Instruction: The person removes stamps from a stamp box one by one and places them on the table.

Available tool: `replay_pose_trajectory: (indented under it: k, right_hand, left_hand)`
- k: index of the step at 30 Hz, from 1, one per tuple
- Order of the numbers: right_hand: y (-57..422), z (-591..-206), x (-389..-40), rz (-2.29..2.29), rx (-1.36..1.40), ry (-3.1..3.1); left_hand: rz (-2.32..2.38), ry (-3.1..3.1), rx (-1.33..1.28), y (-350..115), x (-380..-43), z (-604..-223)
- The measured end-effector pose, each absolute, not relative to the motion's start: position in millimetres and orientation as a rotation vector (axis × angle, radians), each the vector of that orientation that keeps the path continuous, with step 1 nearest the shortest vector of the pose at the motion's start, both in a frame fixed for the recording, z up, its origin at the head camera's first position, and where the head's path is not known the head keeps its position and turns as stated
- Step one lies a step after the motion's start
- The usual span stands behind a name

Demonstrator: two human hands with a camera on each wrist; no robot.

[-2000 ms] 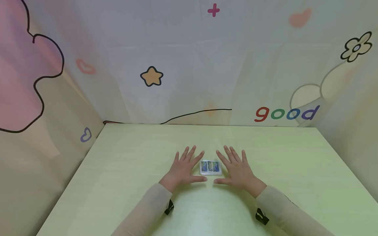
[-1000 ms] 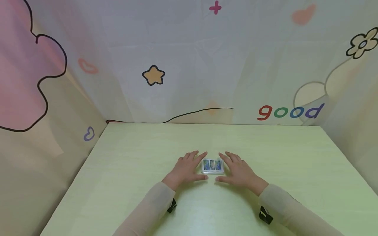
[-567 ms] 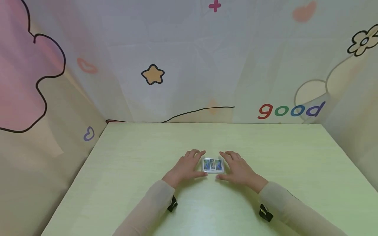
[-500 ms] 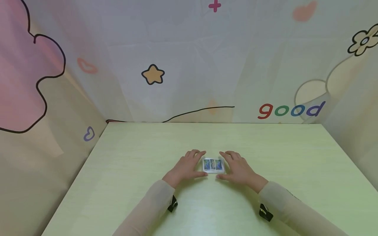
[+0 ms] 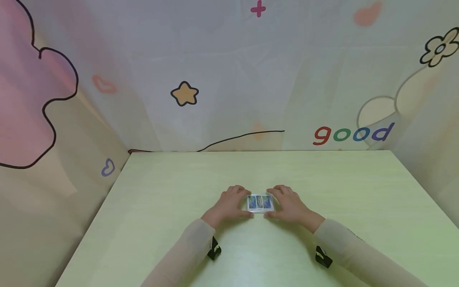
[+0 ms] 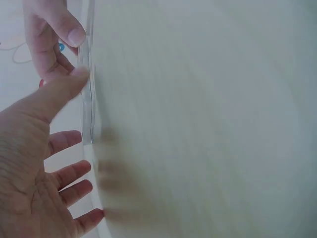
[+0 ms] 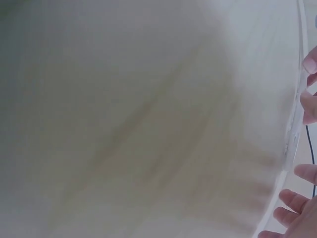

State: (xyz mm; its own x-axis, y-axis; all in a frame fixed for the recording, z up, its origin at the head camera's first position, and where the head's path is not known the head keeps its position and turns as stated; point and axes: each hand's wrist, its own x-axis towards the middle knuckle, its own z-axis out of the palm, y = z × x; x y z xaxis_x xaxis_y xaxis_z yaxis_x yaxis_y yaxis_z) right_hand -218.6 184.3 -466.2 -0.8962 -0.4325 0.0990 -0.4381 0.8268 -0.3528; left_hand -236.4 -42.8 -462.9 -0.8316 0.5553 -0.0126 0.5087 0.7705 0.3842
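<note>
A small flat clear plastic case point(image 5: 260, 203) with three blue pictures side by side on its top lies on the pale table point(image 5: 172, 191). My left hand point(image 5: 226, 205) grips its left end, thumb at the near corner and index finger at the far corner. At the right end my right hand point(image 5: 291, 206) holds it in mirror fashion. In the left wrist view both thumbs meet the near edge of the case point(image 6: 88, 109), while the other fingers of the left hand point(image 6: 29, 168) are spread. The right wrist view shows fingertips along the case edge point(image 7: 293, 139).
A printed cloth backdrop point(image 5: 229, 59) with a star and the word "good" rises at the table's back edge and along both sides. Black straps point(image 5: 215, 249) hang under the light sleeves point(image 5: 186, 255).
Both hands were spread wide beside the case; their fingers have drawn in and come to its corners. The case still lies at about the same place on the table.
</note>
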Motion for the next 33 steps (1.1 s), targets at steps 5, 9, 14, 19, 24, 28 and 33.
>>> replay_pose_trajectory:
  k: [5,9,14,19,24,28,33]
  right_hand:
    - [184.8,-466.7,-219.1,0.6,0.747,-2.976]
    - [184.1,-465.6,-219.4,0.622,0.764,-2.966]
    - [181.3,-464.0,-222.1,0.615,0.795,-2.939]
    - [181.1,-464.3,-223.7,0.594,0.789,-2.933]
    - [182.2,-464.5,-223.2,0.612,0.782,-2.945]
    - [182.3,-464.4,-222.7,0.621,0.779,-2.967]
    - [182.3,-465.2,-222.5,0.623,0.784,-2.972]
  left_hand:
    - [0.568,2.844,0.873,-42.1,-237.2,-467.1]
    - [0.567,2.854,0.884,-42.6,-238.4,-469.1]
    - [0.59,2.852,0.87,-45.0,-237.7,-465.8]
    - [0.594,2.85,0.874,-45.2,-237.9,-465.0]
    - [0.592,2.854,0.86,-44.4,-237.6,-465.5]
    - [0.602,2.848,0.849,-44.3,-237.9,-467.4]
    - [0.61,2.838,0.846,-44.2,-238.3,-470.4]
